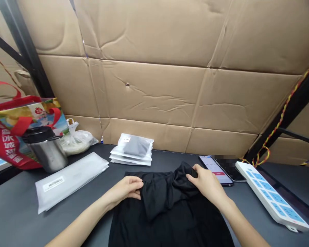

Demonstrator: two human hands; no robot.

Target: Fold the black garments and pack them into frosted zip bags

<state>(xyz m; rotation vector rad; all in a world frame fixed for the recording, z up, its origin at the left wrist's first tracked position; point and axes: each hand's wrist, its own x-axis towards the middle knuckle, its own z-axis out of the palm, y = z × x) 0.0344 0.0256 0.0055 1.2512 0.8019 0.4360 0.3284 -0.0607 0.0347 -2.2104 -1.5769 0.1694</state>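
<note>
A black garment [167, 209] lies on the dark table [15, 212] right in front of me, its upper part bunched into folds. My left hand [127, 188] pinches the cloth at the left edge of the bunched part. My right hand [207, 183] grips the folded cloth at the upper right, fingers curled over it. A stack of packed garments in clear bags [134, 149] sits just beyond the black garment.
A pile of flat empty plastic bags [69, 178] lies to the left. Behind it stand a steel flask [46, 149], a red printed tote bag [10, 130] and a knotted plastic bag [76, 140]. Two phones [217, 169] and a white power strip [270, 195] lie at right. Cardboard lines the back wall.
</note>
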